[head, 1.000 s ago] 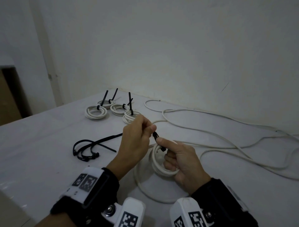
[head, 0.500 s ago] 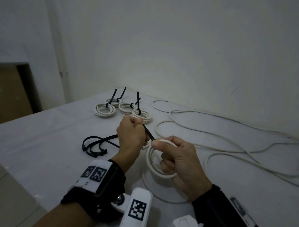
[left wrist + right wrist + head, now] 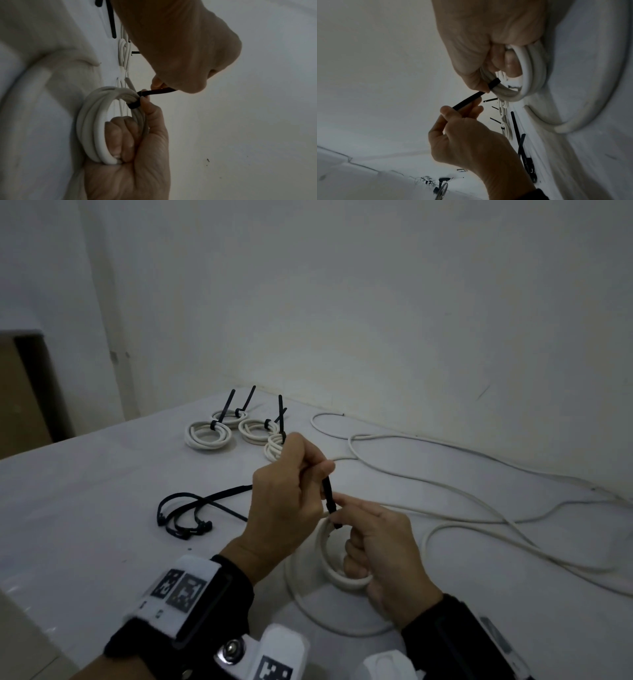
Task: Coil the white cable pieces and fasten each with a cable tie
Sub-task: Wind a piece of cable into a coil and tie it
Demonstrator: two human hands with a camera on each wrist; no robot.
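My right hand (image 3: 342, 510) holds a small white cable coil (image 3: 342, 582) upright just above the table, with the lower fingers curled through the ring. Its thumb and forefinger press at the head of a black cable tie (image 3: 329, 494) that wraps the top of the coil. My left hand (image 3: 318, 474) pinches the tie's free tail and holds it up and away from the coil. In the left wrist view the tie (image 3: 157, 92) sits tight round the coil's strands (image 3: 96, 121). The right wrist view shows the strap (image 3: 467, 101) stretched straight between both hands.
Several tied coils (image 3: 209, 434) with upright tie tails lie at the back of the white table (image 3: 85, 491). A bunch of loose black ties (image 3: 191, 511) lies to the left of my hands. Long loose white cable (image 3: 479, 498) snakes across the right side, along the wall.
My left hand has drawn the tie's tail upward, so more strap shows between the hands. The right hand keeps its hold on the coil. The head view has shifted slightly.
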